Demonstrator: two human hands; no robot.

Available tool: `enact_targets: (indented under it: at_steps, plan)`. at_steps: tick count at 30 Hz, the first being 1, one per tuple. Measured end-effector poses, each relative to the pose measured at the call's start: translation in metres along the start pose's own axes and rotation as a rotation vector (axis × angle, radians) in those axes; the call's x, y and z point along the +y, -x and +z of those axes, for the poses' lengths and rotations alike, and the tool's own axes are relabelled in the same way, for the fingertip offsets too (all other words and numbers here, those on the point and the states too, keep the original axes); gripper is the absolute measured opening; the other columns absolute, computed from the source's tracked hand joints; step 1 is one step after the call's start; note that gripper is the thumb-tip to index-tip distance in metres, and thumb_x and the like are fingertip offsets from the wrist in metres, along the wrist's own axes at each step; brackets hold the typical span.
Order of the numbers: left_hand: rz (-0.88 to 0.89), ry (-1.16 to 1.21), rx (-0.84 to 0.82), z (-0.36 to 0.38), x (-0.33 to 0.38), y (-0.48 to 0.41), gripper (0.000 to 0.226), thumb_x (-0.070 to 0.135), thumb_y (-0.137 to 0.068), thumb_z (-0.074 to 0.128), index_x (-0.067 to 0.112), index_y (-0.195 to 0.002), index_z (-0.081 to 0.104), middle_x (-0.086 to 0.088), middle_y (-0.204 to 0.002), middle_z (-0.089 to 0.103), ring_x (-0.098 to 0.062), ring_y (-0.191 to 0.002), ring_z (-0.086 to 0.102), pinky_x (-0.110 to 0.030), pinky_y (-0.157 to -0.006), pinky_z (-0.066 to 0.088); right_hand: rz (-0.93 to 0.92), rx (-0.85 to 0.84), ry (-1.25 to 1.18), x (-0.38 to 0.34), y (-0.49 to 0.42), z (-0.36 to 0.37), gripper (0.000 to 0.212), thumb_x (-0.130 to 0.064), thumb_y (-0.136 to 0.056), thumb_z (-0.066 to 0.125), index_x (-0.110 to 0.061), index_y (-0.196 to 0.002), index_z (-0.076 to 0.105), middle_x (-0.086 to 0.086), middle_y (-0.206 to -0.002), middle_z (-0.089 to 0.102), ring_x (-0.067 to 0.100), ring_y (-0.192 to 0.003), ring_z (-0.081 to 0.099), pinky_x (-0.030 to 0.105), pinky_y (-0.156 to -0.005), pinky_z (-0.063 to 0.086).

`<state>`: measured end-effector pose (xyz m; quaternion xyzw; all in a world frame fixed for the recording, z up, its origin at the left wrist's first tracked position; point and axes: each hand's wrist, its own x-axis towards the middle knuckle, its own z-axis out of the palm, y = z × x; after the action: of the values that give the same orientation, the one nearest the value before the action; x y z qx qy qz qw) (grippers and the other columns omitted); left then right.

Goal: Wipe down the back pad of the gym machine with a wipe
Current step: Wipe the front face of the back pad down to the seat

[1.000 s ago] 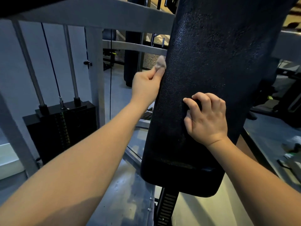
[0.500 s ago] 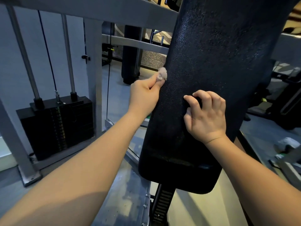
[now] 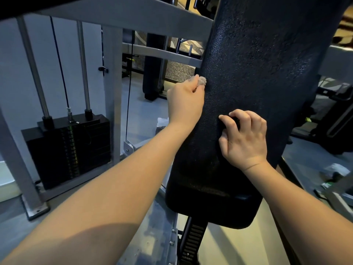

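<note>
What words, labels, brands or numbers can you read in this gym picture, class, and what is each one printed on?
No text can be read here.
On the weight stack: a strip of green-yellow marks runs down the plates, too small and blurred to read.
On the back pad: no text shows.
On the wipe held by the left hand: no print shows.

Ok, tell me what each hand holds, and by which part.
Left hand pinches the wipe by its lower end, against the back pad. Right hand holds nothing; curled fingers rest on the pad.
</note>
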<state>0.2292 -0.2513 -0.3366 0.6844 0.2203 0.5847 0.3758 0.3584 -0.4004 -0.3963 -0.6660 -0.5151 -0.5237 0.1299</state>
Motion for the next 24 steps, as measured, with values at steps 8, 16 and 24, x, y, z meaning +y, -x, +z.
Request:
enact_targets:
  at_steps: [8,16,24]
  plan:
    - [-0.042,0.206,0.052,0.016,0.027,-0.06,0.022,0.027,-0.096,0.07,0.018,-0.114,0.079,0.004,-0.091,0.079,0.011,-0.074,0.059,-0.011,-0.066,0.044,-0.008,0.0,0.001,-0.001,0.0,0.0,0.041,-0.03,-0.09,0.053,-0.019,-0.13,0.057,0.007,-0.13,0.044,0.034,-0.121,0.044,0.05,-0.098,0.037]
    - [0.365,-0.149,0.022,0.016,0.011,-0.039,0.026,0.015,-0.101,0.055,0.016,-0.117,0.076,0.005,-0.116,0.073,-0.014,-0.1,0.07,-0.023,-0.093,0.05,-0.003,-0.003,0.006,-0.001,0.0,-0.001,0.041,-0.03,-0.09,0.053,-0.019,-0.129,0.059,0.007,-0.129,0.044,0.034,-0.12,0.045,0.049,-0.097,0.037]
    - [0.346,-0.139,0.006,0.021,0.026,-0.063,0.021,0.018,-0.1,0.056,0.017,-0.099,0.077,0.008,-0.102,0.077,-0.014,-0.091,0.07,-0.023,-0.083,0.051,-0.002,-0.005,0.007,0.0,-0.001,-0.001,0.041,-0.03,-0.088,0.056,-0.019,-0.127,0.062,0.006,-0.129,0.046,0.034,-0.12,0.046,0.049,-0.099,0.037]
